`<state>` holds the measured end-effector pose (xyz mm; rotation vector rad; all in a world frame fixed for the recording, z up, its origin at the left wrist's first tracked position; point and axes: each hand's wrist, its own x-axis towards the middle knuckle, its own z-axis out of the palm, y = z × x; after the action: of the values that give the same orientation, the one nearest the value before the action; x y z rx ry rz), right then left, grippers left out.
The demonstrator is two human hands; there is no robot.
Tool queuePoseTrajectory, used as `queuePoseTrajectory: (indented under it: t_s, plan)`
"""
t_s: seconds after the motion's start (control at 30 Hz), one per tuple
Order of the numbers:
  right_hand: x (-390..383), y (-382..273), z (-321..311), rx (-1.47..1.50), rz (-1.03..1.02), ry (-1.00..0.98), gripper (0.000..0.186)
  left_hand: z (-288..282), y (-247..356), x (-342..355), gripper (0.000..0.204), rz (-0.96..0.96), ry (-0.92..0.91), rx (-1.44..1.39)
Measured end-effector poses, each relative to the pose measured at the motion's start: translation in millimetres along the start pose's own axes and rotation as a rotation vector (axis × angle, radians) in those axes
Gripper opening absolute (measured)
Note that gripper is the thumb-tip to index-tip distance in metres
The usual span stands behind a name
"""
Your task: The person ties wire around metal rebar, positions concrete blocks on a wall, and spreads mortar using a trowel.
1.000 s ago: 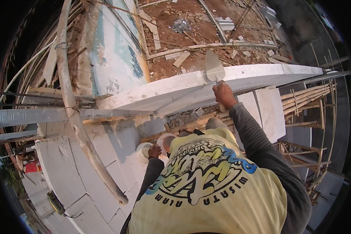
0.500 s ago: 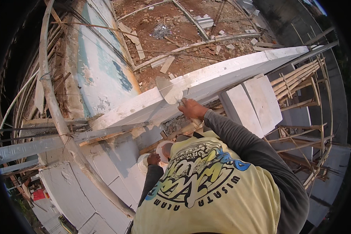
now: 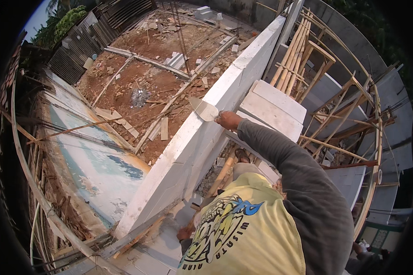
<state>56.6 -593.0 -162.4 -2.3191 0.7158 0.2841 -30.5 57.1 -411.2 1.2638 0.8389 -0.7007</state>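
Observation:
My right hand (image 3: 229,120) grips the handle of a trowel (image 3: 203,109); the blade rests on or just over the top edge of a white block wall (image 3: 158,183). A thick white block stack (image 3: 270,110) lies just right of that hand, on the far side of my wrist. Low at the left of my body, my left hand (image 3: 185,233) is partly hidden by my torso, its fingers curled; what it holds, if anything, is unclear. My sandalled foot (image 3: 242,156) shows below the wall beside a bamboo pole (image 3: 220,178).
Left of the wall are a peeling blue-white slab (image 3: 96,165), curved bare poles (image 3: 36,183) and rubble ground (image 3: 124,82) with beams and rebar. Bamboo scaffolding (image 3: 293,59) runs along the right. A corrugated fence (image 3: 71,55) stands behind.
The view has swung, so the wall now runs steeply from bottom left to top right. The trowel has moved from upright to tilted leftward. The white buckets are no longer visible.

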Motion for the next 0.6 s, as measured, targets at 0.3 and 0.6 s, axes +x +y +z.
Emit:
queuePoseTrajectory:
  t_s: [0.3, 0.6]
  plan:
    - [36.5, 75.1, -107.1, -0.303, -0.106, 0.001, 0.047, 97.3, -7.6, -21.3, 0.018, 0.251, -0.141, 0.501]
    - [82.5, 104.5, -198.3, -0.327, -0.150, -0.138, 0.046, 217.0, 18.4, -28.6, 0.021, 0.381, -0.167, 0.794]
